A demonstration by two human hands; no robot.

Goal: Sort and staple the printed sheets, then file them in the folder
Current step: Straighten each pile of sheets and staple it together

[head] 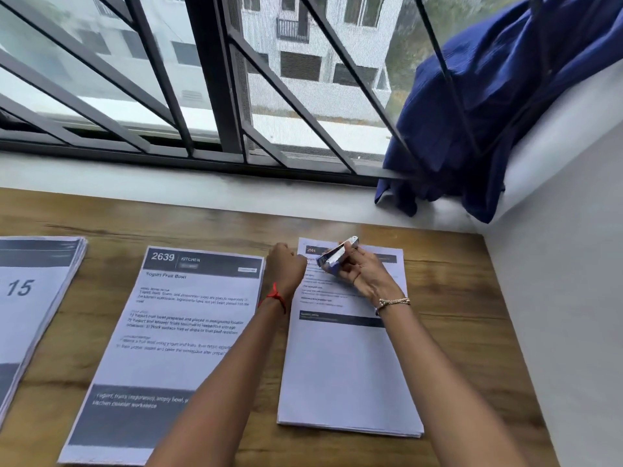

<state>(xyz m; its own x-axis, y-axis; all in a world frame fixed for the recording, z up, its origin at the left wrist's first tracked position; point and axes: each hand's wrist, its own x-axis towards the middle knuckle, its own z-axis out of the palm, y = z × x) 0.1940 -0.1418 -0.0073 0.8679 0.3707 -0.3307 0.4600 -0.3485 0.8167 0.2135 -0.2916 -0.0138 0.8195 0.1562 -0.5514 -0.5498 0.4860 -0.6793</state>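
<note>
Silver stapler (334, 257) gripped by right hand (365, 276) over paper stack (344, 365); left hand (286, 264) curled, hold unclear.

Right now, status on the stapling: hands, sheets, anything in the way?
Right hand grips stapler over right stack, top corner. Left hand curled beside it, hold unclear. Nothing blocking.

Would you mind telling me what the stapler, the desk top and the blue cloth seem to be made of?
The stapler looks like bright metal: its top glints silvery, though blur hides detail. The desk top appears wood or wood-look laminate, matte, with brown grain streaks. The blue cloth seems soft woven fabric, since it hangs in loose folds.
</note>
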